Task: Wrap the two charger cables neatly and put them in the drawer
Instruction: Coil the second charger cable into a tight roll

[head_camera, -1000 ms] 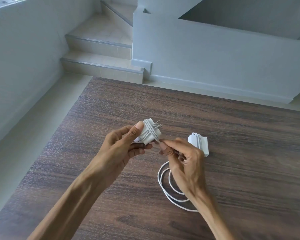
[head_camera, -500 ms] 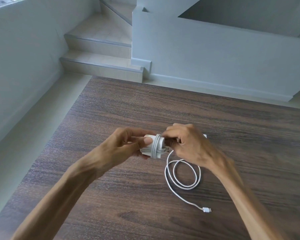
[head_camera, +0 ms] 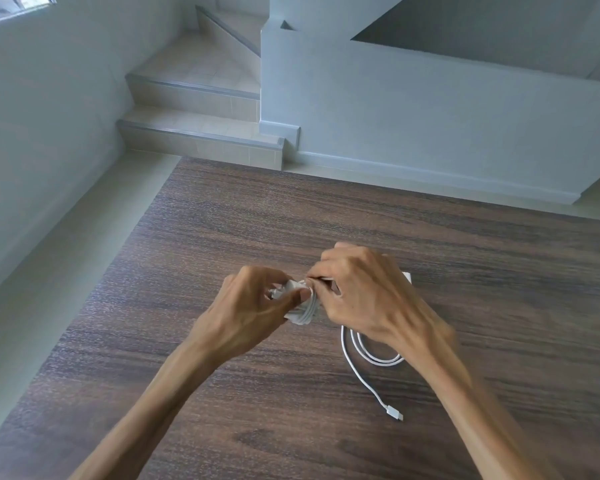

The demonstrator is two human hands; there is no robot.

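Gripping a white charger block [head_camera: 300, 304], the left hand [head_camera: 253, 313] has its fingers curled round the block's left side, thumb tip pressed on the near face, just left of the cable turns. Several turns of white cable [head_camera: 373, 355] run round the block's right half, top to bottom, w/ the block held up off the wooden table [head_camera: 222, 220], not resting on it.

The right hand [head_camera: 357, 296] sits right against the block's far-right edge, back of hand toward the camera. Its fingers are curled in tight and pinch the cable at the block's top edge, approx. where the turns cross over. Fingertips themselves are mostly hidden behind the knuckles, so exact contact pts can't be told.

Below the right wrist, the unwound part of the cable lies on the table in a loose double loop, then trails toward the near right & ends in a small white plug [head_camera: 395, 412], flat on the wood, well apart from both hands.

Behind the right hand a corner of a second white charger [head_camera: 406, 277] shows on the table; most of it is hidden, so whether its cable is wrapped can't be told.

Beyond the table: tiled steps [head_camera: 194, 98] and a pale low wall [head_camera: 430, 116].
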